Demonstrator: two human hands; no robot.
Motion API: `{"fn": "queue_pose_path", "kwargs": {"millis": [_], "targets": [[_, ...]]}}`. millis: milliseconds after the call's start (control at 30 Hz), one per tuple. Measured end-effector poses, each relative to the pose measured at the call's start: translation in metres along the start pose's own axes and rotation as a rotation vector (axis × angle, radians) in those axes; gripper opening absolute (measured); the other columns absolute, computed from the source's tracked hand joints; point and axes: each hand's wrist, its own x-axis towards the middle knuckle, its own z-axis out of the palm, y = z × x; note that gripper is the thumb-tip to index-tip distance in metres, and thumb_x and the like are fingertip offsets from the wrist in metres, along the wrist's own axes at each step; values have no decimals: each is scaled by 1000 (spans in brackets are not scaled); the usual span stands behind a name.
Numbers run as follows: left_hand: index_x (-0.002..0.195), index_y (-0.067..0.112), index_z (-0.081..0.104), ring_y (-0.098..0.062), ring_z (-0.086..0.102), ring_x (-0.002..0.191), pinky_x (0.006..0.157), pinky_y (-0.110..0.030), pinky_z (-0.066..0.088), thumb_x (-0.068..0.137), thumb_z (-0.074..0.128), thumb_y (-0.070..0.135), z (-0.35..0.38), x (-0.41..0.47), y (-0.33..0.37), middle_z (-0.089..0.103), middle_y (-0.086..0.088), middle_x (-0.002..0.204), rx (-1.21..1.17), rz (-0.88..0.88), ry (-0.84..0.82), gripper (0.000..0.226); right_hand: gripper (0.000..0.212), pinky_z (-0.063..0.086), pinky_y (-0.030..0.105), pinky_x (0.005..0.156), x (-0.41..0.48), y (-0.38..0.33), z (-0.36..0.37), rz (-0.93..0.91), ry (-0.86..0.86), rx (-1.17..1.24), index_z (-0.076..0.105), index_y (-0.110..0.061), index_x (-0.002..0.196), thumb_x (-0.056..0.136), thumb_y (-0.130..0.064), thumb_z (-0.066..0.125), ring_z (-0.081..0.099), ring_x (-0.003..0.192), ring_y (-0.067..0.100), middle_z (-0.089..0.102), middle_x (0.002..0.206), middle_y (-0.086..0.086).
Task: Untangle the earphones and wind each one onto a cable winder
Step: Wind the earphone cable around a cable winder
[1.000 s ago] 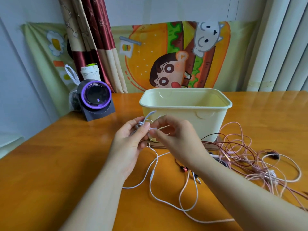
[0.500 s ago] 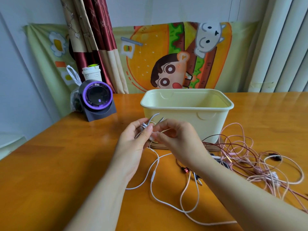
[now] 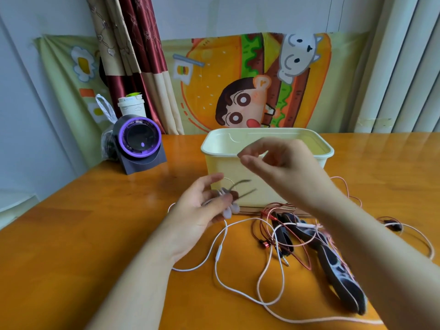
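The right hand (image 3: pixel 273 160) has risen from the left hand (image 3: pixel 202 210) toward the box (image 3: pixel 262 186), its pinch too blurred to tell, while the left grips the white earphones (image 3: pixel 229 210) by the buds, cable trailing on the table (image 3: pixel 71 234), seemingly almost freed.

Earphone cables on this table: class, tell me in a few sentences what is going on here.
A person is sorting earphones. The left hand grips the white earphones by their buds, and their cable trails down over the wooden table. The right hand is raised before the cream tub; whether it pinches anything is unclear. Pink and red cables lie tangled at the right.
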Motion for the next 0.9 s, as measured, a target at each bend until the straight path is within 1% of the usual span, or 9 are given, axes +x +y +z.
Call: {"fn": "queue_pose_path", "kwargs": {"millis": [133, 233, 300, 367, 467, 533, 667, 800, 900], "targets": [[139, 34, 33, -18, 70, 94, 76, -25, 52, 80, 71, 20, 3, -5, -1, 74, -4, 93, 69, -83, -241, 71, 12, 52, 24, 69, 1, 2, -7, 59, -277, 30, 71, -24, 89, 91, -26, 59, 62, 72, 12, 70, 88, -12], [147, 39, 18, -30, 65, 111, 84, -31, 52, 81, 70, 17, 3, -6, 0, 72, -9, 107, 94, -96, -329, 87, 17, 50, 30, 64, -1, 12, -5, 126, -520, 62, 71, -21, 95, 93, -31, 57, 56, 62, 13, 69, 82, -6], [149, 41, 11, -36, 62, 114, 86, -34, 52, 77, 74, 21, 1, -7, 2, 69, -12, 117, 81, -118, -362, 98, 18, 45, 23, 57, -3, 14, -2, 148, -595, 74, 69, -18, 97, 95, -29, 55, 51, 56, 8, 66, 72, -13], [146, 46, 9, -34, 64, 113, 88, -32, 54, 75, 75, 20, 0, -8, 4, 70, -9, 115, 64, -137, -364, 100, 25, 44, 22, 56, -4, 14, 1, 168, -648, 89, 68, -14, 97, 95, -34, 52, 50, 57, 11, 64, 71, -10], [144, 46, 4, -25, 68, 108, 81, -26, 54, 84, 73, 12, -1, -10, 6, 75, -6, 102, 41, -140, -355, 98, 49, 49, 36, 71, -4, 17, 4, 167, -705, -11, 66, -13, 91, 87, -57, 46, 57, 69, 20, 65, 81, 11], [147, 42, 2, -22, 68, 108, 81, -25, 53, 80, 70, 14, -2, -11, 8, 75, -5, 98, 52, -137, -362, 100, 53, 49, 37, 74, -4, 19, 4, 167, -703, -61, 65, -13, 86, 83, -62, 44, 57, 70, 14, 63, 76, 3], [145, 45, 3, -21, 68, 108, 82, -26, 54, 77, 70, 13, -3, -11, 5, 73, 3, 110, 63, -132, -401, 100, 32, 47, 26, 83, -6, 16, 6, 115, -700, 99, 66, -26, 85, 88, -50, 46, 61, 82, 3, 66, 82, -12], [122, 54, 29, -18, 61, 119, 92, -27, 52, 74, 69, 14, -3, -11, 6, 57, 12, 135, 108, -82, -349, 75, 46, 46, 33, 81, -8, 15, 12, 66, -710, 83, 67, -11, 82, 86, -52, 45, 58, 81, 24, 63, 86, 14], [116, 58, 30, -11, 53, 127, 99, -24, 47, 70, 72, 21, -2, -12, 7, 50, 21, 133, 174, -40, -340, 72, 44, 46, 28, 77, -10, 14, 17, 45, -730, 81, 67, -12, 79, 86, -50, 46, 57, 77, 16, 62, 81, 5]]}}
